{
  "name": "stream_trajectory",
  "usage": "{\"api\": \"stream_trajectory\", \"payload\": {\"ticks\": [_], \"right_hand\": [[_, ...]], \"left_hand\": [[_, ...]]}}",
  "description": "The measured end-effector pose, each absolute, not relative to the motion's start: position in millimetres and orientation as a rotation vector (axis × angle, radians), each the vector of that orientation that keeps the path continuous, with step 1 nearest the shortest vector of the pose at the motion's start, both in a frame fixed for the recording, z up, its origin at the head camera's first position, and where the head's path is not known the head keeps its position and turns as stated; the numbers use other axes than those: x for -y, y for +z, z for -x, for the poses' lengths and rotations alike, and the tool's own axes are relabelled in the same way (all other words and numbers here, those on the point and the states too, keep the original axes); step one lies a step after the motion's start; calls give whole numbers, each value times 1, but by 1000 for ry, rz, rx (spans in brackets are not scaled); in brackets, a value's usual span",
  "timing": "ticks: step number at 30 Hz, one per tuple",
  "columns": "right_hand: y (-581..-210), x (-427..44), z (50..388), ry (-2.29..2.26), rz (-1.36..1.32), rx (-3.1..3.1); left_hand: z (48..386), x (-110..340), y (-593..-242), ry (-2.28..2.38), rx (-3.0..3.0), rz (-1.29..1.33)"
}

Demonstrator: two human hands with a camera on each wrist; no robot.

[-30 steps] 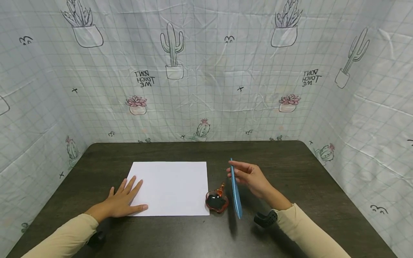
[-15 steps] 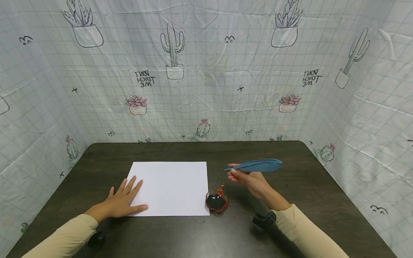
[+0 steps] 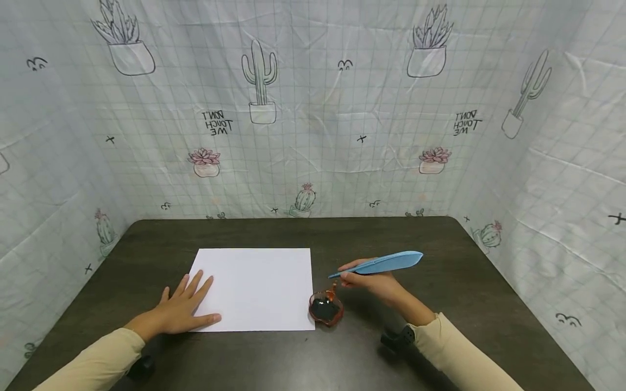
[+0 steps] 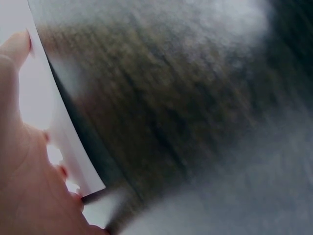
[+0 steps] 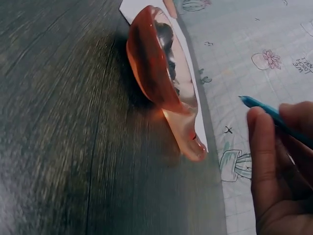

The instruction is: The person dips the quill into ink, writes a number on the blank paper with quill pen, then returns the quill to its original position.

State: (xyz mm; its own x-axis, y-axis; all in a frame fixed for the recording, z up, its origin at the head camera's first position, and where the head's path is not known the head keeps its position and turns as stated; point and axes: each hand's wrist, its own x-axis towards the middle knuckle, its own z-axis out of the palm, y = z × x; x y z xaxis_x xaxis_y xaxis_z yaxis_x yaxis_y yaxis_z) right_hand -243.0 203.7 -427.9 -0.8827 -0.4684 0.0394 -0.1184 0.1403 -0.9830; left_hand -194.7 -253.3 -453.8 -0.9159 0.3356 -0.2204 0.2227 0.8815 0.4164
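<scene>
My right hand (image 3: 374,283) pinches a blue feather pen (image 3: 391,263) between thumb and fingers, its tip pointing left, just above and behind a small reddish glass dish (image 3: 326,308) of dark liquid. In the right wrist view the pen's tip (image 5: 252,102) is apart from the dish (image 5: 151,63) and its handle. My left hand (image 3: 181,310) lies flat with spread fingers on the left edge of a blank white sheet (image 3: 264,288). The left wrist view shows the left hand (image 4: 29,166) over the sheet's edge (image 4: 73,152).
The dark wooden table (image 3: 235,358) carries the sheet and dish, the dish at the sheet's right edge. A white gridded cloth (image 3: 313,125) with plant drawings hangs behind the table and along both sides.
The feather pen has swung from upright to lying sideways, its tip now to the left, and the right hand has lowered slightly toward the dish. The left hand stays on the sheet.
</scene>
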Motion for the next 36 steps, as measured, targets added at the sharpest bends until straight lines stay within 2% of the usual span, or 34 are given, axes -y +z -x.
{"api": "stream_trajectory", "payload": {"ticks": [6,14,21,28,36], "right_hand": [[-426,-201,239,-1648,606,-2211],[-424,-199,233,-1532,780,-2244],[-422,-191,228,-1507,740,-2217],[-427,-193,231,-1502,1106,-2234],[-430,-191,230,-1512,1185,-2203]], "left_hand": [[193,252,-453,549,-2766,-397],[192,249,-449,553,-2760,-404],[190,249,-447,545,-2760,-407],[190,249,-446,540,-2760,-407],[189,248,-446,534,-2763,-402]]}}
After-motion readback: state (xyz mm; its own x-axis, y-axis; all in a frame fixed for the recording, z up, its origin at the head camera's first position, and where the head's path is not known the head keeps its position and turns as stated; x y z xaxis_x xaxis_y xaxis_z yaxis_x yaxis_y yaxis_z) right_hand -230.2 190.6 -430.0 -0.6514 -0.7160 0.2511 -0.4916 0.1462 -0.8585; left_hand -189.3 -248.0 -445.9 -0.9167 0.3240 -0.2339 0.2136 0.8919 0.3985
